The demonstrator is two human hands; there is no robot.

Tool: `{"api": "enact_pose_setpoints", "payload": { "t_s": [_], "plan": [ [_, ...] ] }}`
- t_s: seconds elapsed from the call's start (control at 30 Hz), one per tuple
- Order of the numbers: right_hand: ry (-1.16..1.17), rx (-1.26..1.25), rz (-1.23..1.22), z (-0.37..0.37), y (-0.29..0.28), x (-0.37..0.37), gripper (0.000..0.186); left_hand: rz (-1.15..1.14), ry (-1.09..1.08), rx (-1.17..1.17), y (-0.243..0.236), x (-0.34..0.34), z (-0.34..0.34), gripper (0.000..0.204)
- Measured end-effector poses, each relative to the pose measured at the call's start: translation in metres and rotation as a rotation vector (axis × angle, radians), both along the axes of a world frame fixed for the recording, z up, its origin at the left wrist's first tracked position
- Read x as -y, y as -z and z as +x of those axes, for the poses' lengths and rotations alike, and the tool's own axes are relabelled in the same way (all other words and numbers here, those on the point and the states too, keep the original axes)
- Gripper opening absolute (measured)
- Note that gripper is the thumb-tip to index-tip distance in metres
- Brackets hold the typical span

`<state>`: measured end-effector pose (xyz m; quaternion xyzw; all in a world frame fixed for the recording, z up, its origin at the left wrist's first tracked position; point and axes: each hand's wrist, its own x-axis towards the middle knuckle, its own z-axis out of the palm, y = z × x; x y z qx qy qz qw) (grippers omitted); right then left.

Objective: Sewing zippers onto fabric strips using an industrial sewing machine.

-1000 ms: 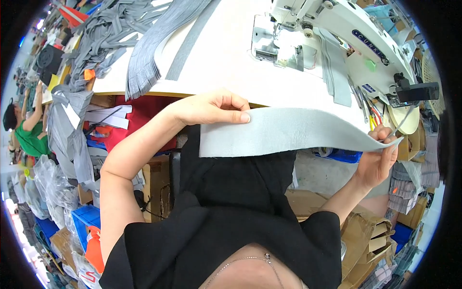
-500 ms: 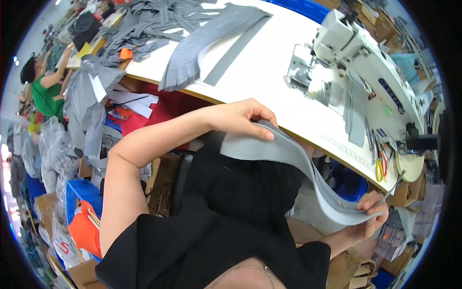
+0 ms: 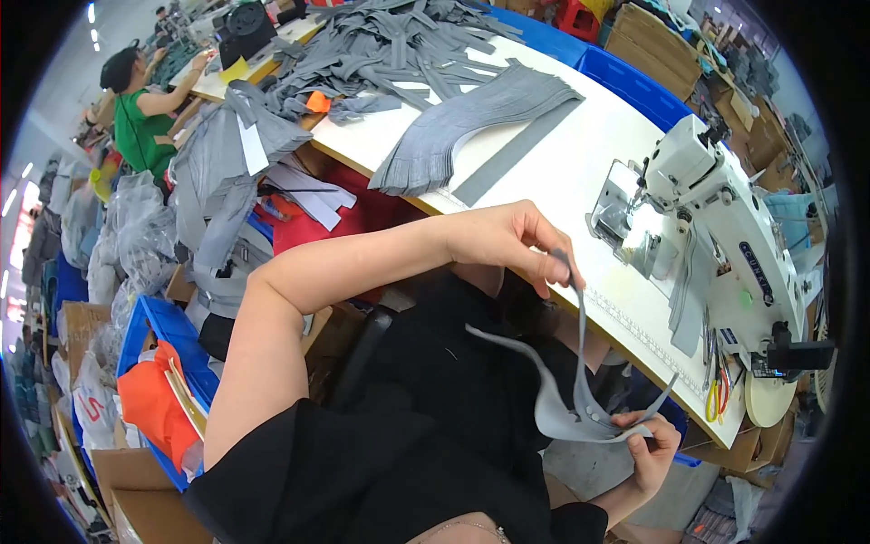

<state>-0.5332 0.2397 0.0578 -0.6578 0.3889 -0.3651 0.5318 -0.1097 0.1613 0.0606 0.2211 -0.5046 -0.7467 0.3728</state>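
Note:
A grey fabric strip (image 3: 551,408) hangs in a loose bend over my lap, off the table's near edge. My left hand (image 3: 506,238) pinches one raised end of it between thumb and fingers. Lower and to the right, my right hand (image 3: 654,453) grips the strip near its other part, thumb against fingers. A further pale length of the strip dangles free toward the left, over my black clothing. Part of it also sticks up past the right hand.
A white sewing machine (image 3: 725,218) stands on the white table (image 3: 544,186) at right, with grey strips and yellow-handled scissors (image 3: 712,399) beside it. A fanned stack of grey strips (image 3: 471,118) and a tangled pile (image 3: 381,54) lie farther left. A person in green (image 3: 140,127) works beyond.
My left hand has moved right and lifted one end of the strip, separating it from the pale length that now hangs free. My right hand has come lower and left, still gripping.

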Motion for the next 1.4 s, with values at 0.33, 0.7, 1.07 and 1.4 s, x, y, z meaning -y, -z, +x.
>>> {"api": "enact_pose_setpoints", "payload": {
  "t_s": [0.33,0.7,1.07,1.4],
  "plan": [
    [0.400,-0.392,-0.278,0.070,-0.009,0.032,0.013,-0.461,0.192,0.235,-0.034,-0.003,-0.054,0.015],
    [0.316,-0.097,-0.475,0.136,-0.028,0.056,0.016,-0.259,-0.357,0.104,-0.014,-0.001,-0.073,0.014],
    [0.131,-0.296,-0.480,0.122,-0.044,0.071,0.017,-0.207,-0.429,0.077,-0.004,0.007,-0.091,0.020],
    [0.106,-0.236,-0.328,0.116,-0.065,0.094,0.023,-0.501,-0.687,0.073,0.007,0.021,-0.107,0.014]
  ]
}}
